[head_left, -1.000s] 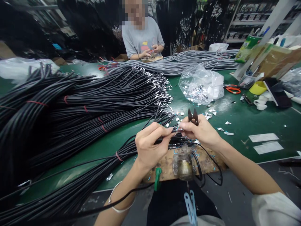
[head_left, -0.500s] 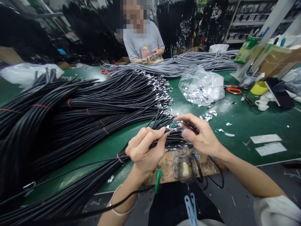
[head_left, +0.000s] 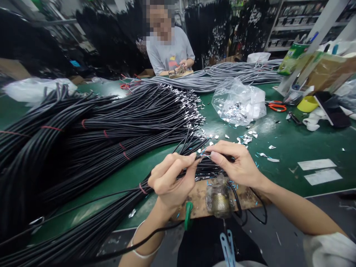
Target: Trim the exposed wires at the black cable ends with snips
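My left hand (head_left: 172, 178) pinches a black cable (head_left: 198, 157) close to its stripped end. Thin blue and white wires (head_left: 205, 154) stick out of that end. My right hand (head_left: 238, 163) is closed at the wires, thumb and forefinger on their tips. Something dark lies under its fingers, too hidden to name. Below my hands a small metal device wrapped in clear film (head_left: 219, 198) stands on a wooden board (head_left: 194, 198). A bundle of black cables (head_left: 130, 198) tied with a red band runs beneath my left hand.
Several tied bundles of black cables (head_left: 111, 122) cover the left of the green table (head_left: 280, 148). A clear plastic bag (head_left: 240, 102) of scraps, orange-handled scissors (head_left: 277, 106) and a phone (head_left: 329, 109) lie to the right. Across the table sits a person (head_left: 171, 52) behind grey cables (head_left: 230, 72).
My right hand's thumb and forefinger have closed onto the thin wires, where they were apart before. The left hand keeps its pinch on the cable. The view has shifted slightly.
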`<state>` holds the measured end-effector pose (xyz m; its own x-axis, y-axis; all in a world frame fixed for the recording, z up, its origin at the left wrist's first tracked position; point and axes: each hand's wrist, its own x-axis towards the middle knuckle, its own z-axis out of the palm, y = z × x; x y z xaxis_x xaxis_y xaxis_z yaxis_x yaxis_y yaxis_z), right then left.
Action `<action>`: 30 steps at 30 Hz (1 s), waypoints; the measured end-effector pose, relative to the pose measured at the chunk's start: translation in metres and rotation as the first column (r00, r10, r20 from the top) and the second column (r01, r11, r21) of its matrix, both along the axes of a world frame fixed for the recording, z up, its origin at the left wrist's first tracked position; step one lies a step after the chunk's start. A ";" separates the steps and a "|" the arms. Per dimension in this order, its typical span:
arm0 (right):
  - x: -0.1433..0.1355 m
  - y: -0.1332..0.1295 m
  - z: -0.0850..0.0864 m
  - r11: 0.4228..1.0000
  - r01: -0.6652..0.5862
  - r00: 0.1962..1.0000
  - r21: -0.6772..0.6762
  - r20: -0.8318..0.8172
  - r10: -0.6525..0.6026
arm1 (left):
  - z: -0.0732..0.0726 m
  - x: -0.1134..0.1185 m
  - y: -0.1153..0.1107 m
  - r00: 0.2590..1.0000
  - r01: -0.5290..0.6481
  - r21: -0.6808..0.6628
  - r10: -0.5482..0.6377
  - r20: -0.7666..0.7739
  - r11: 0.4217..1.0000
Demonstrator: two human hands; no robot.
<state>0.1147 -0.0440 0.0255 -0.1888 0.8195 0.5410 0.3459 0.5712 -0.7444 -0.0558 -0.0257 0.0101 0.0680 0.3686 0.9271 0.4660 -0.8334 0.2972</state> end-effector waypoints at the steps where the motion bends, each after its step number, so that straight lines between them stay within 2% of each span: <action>1: 0.000 0.000 0.000 1.000 0.001 1.000 -0.001 0.002 -0.001 | 0.000 0.000 0.000 1.000 -0.001 -0.002 0.001 0.000 1.000; 20: -0.002 0.000 0.000 1.000 -0.002 0.998 -0.021 -0.056 0.001 | 0.001 0.002 -0.002 1.000 -0.019 -0.024 0.019 0.000 1.000; 25: -0.005 -0.003 -0.001 0.996 0.086 0.994 0.023 -0.073 -0.084 | 0.002 0.003 -0.004 0.996 -0.071 -0.184 0.078 0.033 0.980; 30: -0.006 -0.006 -0.002 0.981 0.150 0.988 0.125 -0.042 -0.145 | 0.000 0.000 -0.004 0.997 0.071 -0.393 -0.062 0.037 0.917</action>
<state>0.1088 -0.0498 0.0235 -0.0513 0.7610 0.6467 0.4099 0.6065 -0.6812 -0.0554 -0.0297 0.0100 0.0851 0.6999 0.7091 0.4027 -0.6752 0.6181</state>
